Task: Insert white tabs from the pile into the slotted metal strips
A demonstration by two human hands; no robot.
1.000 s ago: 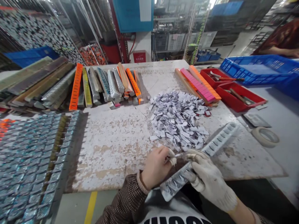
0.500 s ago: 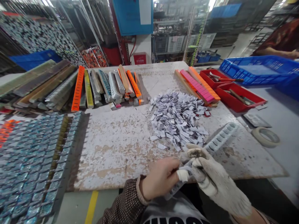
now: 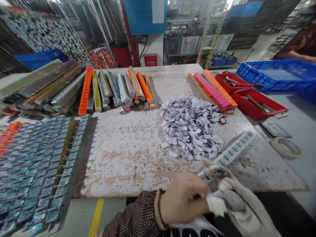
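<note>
My left hand [image 3: 185, 197] is bare, with a white wrap [image 3: 216, 204] round the thumb. Its fingers are pinched together against the right hand, and what lies between them is hidden. My right hand [image 3: 243, 205] wears a stained white work glove and is closed round a silver, glittery bar [image 3: 204, 176], of which only a short end shows. Just beyond the glove, a similar silver slotted bar [image 3: 234, 148] lies aslant on the table. A heap of small folded white paper pieces [image 3: 191, 126] is spread past both hands.
Rows of silver-blue slotted bars [image 3: 37, 171] cover the table's left side. Orange, yellow and wooden bars [image 3: 85, 90] lie along the back, pink and orange ones [image 3: 212, 90] at back right. Red bins [image 3: 259, 103], a blue crate [image 3: 274, 74] and a tape roll [image 3: 285, 147] stand right.
Both hands have moved right and closer to my body, still together. The length of bar that showed below my left hand is now out of sight. The view has shifted slightly.
</note>
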